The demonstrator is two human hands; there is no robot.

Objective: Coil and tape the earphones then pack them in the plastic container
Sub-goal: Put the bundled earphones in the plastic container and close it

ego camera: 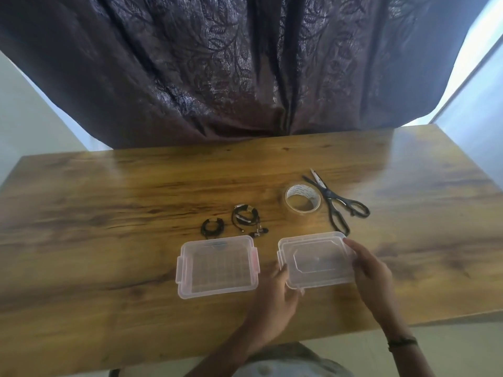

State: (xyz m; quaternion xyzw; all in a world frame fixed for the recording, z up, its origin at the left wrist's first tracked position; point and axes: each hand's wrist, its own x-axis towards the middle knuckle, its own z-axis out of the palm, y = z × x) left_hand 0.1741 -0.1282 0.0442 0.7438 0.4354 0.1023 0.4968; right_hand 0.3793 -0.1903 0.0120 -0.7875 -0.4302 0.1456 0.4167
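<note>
Both your hands are on the lid (317, 261): left hand (275, 293) pinching its 9 o'clock edge, right hand (371, 273) closed over the 3 o'clock edge, fingertips (348, 242) up at the far corner. Lid sits flat on the bench (109, 202), just right of the open plastic container (216, 266), which looks empty, clips hanging loose at both short sides. Two earphone bundles lie at the container's 12 o'clock, close behind its rim: small coil (212, 228) on the left, larger coil (246, 219) just beside it with the buds trailing toward the container corner. Both look already coiled with a pale band across them, probably tape, too small to confirm. Tape roll (302, 198) and scissors (337, 204) sit at the lid's 12 o'clock, touching or nearly so. Handling: coils are light and springy, thin cable, will unwind if you grab one strand. Pinch across the whole loop at the taped band, not at the buds. The loose buds on the larger coil can snag the rim, so tuck them inside the loop. Lid is thin, flexible, slick plastic; grip it by the edges as you are now.
</note>
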